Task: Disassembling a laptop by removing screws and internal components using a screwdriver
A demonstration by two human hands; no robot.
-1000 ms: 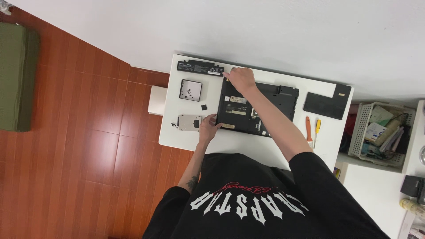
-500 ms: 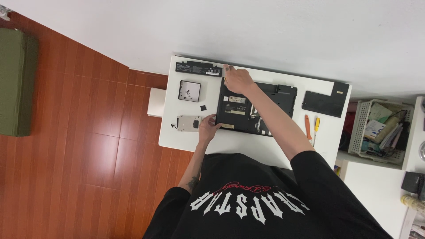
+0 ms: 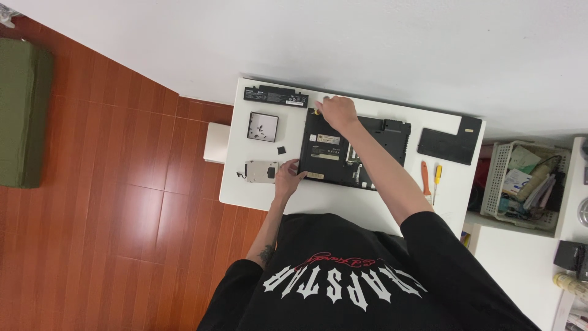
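A black laptop lies bottom up with its inside exposed on a white table. My right hand is at the laptop's far left corner, fingers closed on a small tool whose yellowish tip sticks out to the left. My left hand rests on the laptop's near left corner, right beside a silver hard drive. A long black battery lies along the far edge, just left of my right hand.
A small square tray holding screws and a tiny black piece lie left of the laptop. A black cover panel and orange and yellow screwdrivers lie to its right. A cluttered white basket stands further right.
My right hand has shifted only slightly at the laptop's far left corner. My left hand stays on the near left corner.
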